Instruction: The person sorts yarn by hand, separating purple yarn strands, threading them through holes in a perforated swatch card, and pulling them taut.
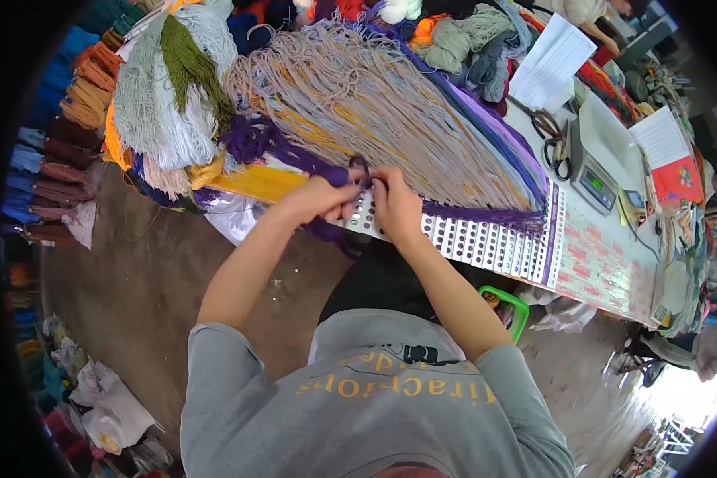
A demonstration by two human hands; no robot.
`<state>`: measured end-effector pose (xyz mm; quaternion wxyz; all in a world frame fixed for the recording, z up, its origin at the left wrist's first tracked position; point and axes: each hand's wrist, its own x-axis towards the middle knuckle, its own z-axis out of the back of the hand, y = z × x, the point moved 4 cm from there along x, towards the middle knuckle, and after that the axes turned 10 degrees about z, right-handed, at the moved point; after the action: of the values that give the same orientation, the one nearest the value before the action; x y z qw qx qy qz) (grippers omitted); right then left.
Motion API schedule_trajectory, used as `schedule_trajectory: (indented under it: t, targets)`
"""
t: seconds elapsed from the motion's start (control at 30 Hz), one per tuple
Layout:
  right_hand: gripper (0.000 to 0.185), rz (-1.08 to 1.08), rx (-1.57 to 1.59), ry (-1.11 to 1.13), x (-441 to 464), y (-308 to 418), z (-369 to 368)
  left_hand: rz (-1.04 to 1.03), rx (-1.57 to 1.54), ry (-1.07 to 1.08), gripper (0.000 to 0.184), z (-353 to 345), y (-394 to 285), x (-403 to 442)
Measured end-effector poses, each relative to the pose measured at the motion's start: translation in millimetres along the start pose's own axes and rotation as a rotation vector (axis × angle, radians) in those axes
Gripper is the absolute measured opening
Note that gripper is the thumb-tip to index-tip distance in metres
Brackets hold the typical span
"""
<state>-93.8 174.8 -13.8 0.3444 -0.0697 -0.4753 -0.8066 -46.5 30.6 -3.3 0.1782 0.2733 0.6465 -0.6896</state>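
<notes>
The scale [596,185] has a smooth, pale housing and looks like plastic. Left of it, the beige yarn [350,95] is matt and fibrous; the purple yarn [263,143], farther left, looks soft and rough. The punched strip [486,244], below and left of the scale, is smooth and white, its material unclear. The tabletop [593,267] below the scale is smooth and glossy. Beyond the scale's upper left lies matt, creased paper [551,62]. The basket [520,320], lower left of the scale, looks like smooth green plastic.
</notes>
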Motion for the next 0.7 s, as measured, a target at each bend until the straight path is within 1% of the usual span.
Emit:
schedule_trajectory:
  t: [0.07, 0.1, 0.13, 0.17, 0.2, 0.27, 0.3, 0.37, 0.4, 0.43, 0.47, 0.5, 0.57, 0.6, 0.63, 0.67, 0.7]
  targets:
    - [0.017, 0.029, -0.046, 0.01, 0.1, -1.3, -2.6, 0.05, 0.104, -0.073, 0.02, -5.7, 12.0, 16.4]
    - [0.018, 0.072, -0.106, 0.019, 1.3, -0.8, -4.8, -0.056, 0.085, -0.183, 0.012, -0.8, 3.5, 11.1]
    - [0.018, 0.067, -0.111, 0.017, 0.8, -2.9, -5.1, -0.217, 0.172, -0.347, 0.013, 9.2, 1.9, 11.1]
    - [0.018, 0.127, -0.2, 0.064, -0.5, -2.0, -8.0, -0.376, 0.258, -0.513, 0.013, 20.1, 1.7, 8.6]
    - [0.017, 0.189, -0.284, 0.113, -1.0, 1.0, -11.5, -0.406, 0.243, -0.534, 0.012, 27.7, -3.0, 1.0]
    - [0.017, 0.195, -0.293, 0.081, 0.4, 2.7, -13.5, -0.197, -0.482, -0.064, 0.012, 38.4, -6.5, -21.6]
    - [0.017, 0.195, -0.276, 0.068, 0.6, 2.6, -13.0, -0.209, -0.55, -0.01, 0.017, 41.1, -14.8, -34.3]
    - [0.016, 0.193, -0.262, 0.055, 0.5, 4.9, -9.6, -0.236, -0.698, -0.114, 0.015, 52.1, -29.5, -61.0]
    - [0.017, 0.167, -0.265, 0.077, 0.8, 6.8, -8.4, -0.276, -0.709, -0.05, 0.016, 66.2, -30.8, -70.8]
    - [0.017, 0.143, -0.266, 0.098, 1.4, 7.2, -7.8, -0.418, -0.754, -0.083, 0.017, 80.9, -35.7, -83.1]
    - [0.017, 0.142, -0.265, 0.096, 1.3, 6.3, -7.4, -0.518, -0.785, -0.058, 0.016, 99.7, -37.0, -92.6]
    - [0.016, 0.136, -0.258, 0.104, 1.4, 4.3, -8.5, -0.515, -0.87, -0.059, 0.017, 115.5, -37.4, -100.3]
    - [0.015, 0.132, -0.235, 0.112, 0.1, 3.1, -13.1, -0.541, -0.626, -0.84, 0.018, 141.0, -22.5, -113.1]
    - [0.014, 0.091, -0.244, 0.097, -0.2, 0.5, -13.3, -0.343, -0.273, -1.302, 0.02, 126.5, -34.2, -126.9]
    - [0.013, 0.048, -0.256, 0.08, 0.4, -0.5, -11.2, -0.586, 0.142, -1.44, 0.02, 128.4, -38.0, -128.0]
    - [0.013, 0.012, -0.223, 0.092, 0.6, -1.8, -9.7, -0.826, 0.576, -1.523, 0.02, 124.2, -32.2, -117.9]
    - [0.013, 0.005, -0.225, 0.086, 2.0, -2.2, -8.2, -0.713, 0.903, -1.459, 0.017, 115.3, -23.7, -95.4]
